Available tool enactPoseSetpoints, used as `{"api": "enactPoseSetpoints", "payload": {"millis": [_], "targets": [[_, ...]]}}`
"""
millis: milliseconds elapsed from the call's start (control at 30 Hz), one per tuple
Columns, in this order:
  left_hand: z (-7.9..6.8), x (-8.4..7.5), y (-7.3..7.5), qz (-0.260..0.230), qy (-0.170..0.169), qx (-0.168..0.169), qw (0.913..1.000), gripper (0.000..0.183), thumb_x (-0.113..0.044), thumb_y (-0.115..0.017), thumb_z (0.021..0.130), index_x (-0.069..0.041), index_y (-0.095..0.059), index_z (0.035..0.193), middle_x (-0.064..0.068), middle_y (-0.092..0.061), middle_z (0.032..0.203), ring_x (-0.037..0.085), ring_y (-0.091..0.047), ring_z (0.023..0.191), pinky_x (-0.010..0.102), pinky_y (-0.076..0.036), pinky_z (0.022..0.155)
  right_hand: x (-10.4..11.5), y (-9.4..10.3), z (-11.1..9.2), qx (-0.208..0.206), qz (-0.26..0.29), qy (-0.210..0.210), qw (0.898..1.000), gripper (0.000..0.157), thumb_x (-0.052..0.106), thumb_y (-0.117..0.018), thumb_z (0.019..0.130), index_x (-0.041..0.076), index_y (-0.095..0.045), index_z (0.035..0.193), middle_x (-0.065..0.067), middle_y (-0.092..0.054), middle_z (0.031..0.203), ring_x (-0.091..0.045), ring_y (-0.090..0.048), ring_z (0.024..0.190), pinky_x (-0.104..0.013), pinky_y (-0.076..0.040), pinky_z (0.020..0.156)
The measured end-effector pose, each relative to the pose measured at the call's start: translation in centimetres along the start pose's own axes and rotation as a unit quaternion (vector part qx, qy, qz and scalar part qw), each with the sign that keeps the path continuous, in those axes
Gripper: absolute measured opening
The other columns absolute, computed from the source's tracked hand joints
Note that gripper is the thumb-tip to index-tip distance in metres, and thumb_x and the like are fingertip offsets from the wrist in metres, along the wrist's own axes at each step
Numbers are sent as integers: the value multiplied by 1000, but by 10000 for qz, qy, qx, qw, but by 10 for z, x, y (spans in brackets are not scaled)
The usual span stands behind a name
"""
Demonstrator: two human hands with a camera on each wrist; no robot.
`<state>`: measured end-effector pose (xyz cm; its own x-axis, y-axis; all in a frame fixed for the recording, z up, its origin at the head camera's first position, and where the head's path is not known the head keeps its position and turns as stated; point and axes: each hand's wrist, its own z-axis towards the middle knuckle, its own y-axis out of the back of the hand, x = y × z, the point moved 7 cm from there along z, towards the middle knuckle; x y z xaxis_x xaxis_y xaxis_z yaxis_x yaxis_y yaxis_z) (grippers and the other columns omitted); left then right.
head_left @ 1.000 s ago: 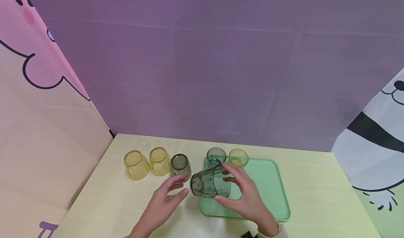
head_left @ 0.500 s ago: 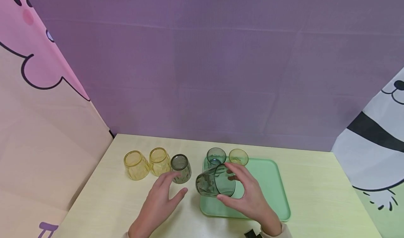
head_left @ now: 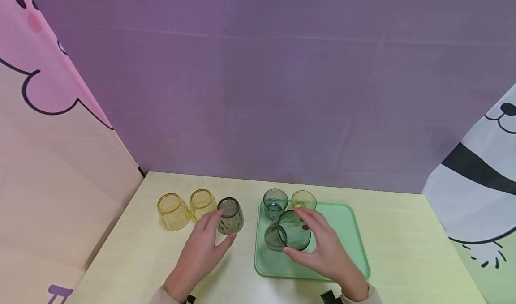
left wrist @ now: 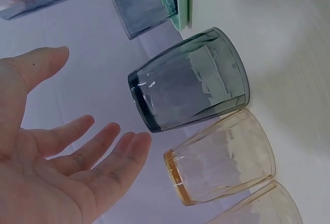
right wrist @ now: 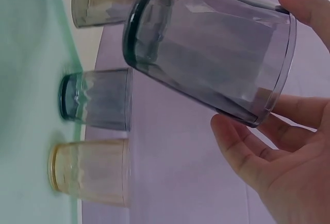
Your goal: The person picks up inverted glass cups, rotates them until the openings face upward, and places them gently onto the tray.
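Note:
My right hand grips a grey drinking glass near its rim, between thumb and fingers. The glass is tilted above the green tray, its mouth toward me and its base away. On the tray's back left stand a grey-blue glass and a yellow glass, both upright. My left hand, fingers spread and relaxed, is beside an upside-down grey glass on the table; the left wrist view shows a gap between the fingers and that glass.
Left of the upside-down grey glass stand two yellow glasses, also upside down. They form a row on the pale wooden table. A purple cloth backdrop rises behind the table, and printed side panels flank it.
The grey glass in my right hand has moved right over the tray and turned from lying sideways toward upright. My left hand has drawn away from it, toward the upside-down grey glass.

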<state>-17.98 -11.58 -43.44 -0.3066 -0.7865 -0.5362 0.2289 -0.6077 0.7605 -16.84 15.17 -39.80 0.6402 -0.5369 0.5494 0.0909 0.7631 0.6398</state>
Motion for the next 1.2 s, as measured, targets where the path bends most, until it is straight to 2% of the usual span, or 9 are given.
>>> {"api": "enactPoseSetpoints", "payload": {"millis": [200, 300, 500, 733, 833, 1033, 1200], "targets": [[10, 2, -2, 101, -54, 88, 9999, 63, -24, -80, 87, 1, -53, 138, 21, -55, 131, 39, -54, 120, 53, -49, 95, -8, 6, -5, 168, -420, -346, 9984, 81, 35, -89, 75, 9, -53, 143, -4, -52, 141, -20, -53, 122, -41, -54, 88], [16, 4, -5, 110, -59, 147, 9998, 64, -24, -79, 88, 3, -51, 138, 24, -54, 132, 41, -53, 121, 54, -48, 97, -11, 10, -7, 185, -585, -434, 9972, 81, 35, -89, 75, 11, -53, 143, -4, -52, 140, -20, -52, 123, -41, -54, 89], [25, 11, -12, 171, -100, 253, 9995, 63, -24, -77, 89, 7, -49, 138, 27, -52, 134, 44, -50, 124, 56, -46, 99, -18, 19, -11, 154, -884, -554, 9944, 79, 35, -90, 74, 6, -56, 139, -5, -54, 137, -21, -52, 123, -43, -54, 89], [32, 14, -18, 543, -43, 299, 9981, 65, -26, -76, 89, 7, -49, 139, 27, -52, 134, 45, -52, 121, 58, -52, 88, -32, 32, -19, 150, -1144, -837, 9898, 77, 32, -89, 74, 3, -56, 137, -9, -56, 135, -25, -52, 123, -49, -52, 91], [35, 15, -19, 606, -45, 314, 9977, 66, -27, -76, 90, 7, -49, 139, 27, -52, 134, 46, -52, 120, 58, -52, 87, -39, 38, -20, 87, -1287, -820, 9883, 76, 29, -90, 73, 0, -57, 135, -12, -56, 134, -29, -52, 123, -49, -50, 92], [40, 19, -23, 639, 108, 461, 9968, 67, -30, -75, 90, 5, -48, 141, 25, -53, 134, 44, -53, 120, 58, -54, 82, -49, 47, -16, -37, -1683, -520, 9844, 78, 26, -91, 69, -8, -57, 130, -20, -58, 127, -36, -54, 116, -49, -49, 93], [42, 20, -25, 651, 65, 423, 9970, 66, -28, -76, 89, 5, -49, 139, 24, -54, 131, 43, -55, 117, 57, -55, 80, -64, 51, -13, 34, -1697, -743, 9827, 74, 25, -88, 72, -10, -56, 128, -24, -58, 125, -43, -53, 114, -55, -49, 92]]}}
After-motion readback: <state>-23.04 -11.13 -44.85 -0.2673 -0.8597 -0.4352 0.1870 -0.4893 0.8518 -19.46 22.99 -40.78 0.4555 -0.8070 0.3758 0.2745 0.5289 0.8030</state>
